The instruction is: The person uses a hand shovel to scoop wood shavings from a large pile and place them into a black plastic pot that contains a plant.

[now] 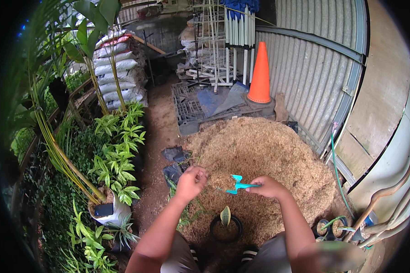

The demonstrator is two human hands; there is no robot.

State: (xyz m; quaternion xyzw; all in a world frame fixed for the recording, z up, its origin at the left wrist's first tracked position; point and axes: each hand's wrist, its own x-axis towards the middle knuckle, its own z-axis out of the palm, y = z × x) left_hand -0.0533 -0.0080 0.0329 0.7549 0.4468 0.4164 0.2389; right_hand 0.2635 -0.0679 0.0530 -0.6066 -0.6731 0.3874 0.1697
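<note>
Fingers of right hand (pixel 268 185) around turquoise trowel (pixel 239 184), orange cone (pixel 260 75) beyond.

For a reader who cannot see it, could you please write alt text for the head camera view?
A person's right hand holds a teal hand trowel over a heap of brown mulch; the left hand pinches some. A small potted plant sits below, an orange cone behind.

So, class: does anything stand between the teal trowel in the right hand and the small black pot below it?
Nothing visible does. Only bare sawdust-like mix lies between the teal trowel in the right hand and the black pot.
</note>
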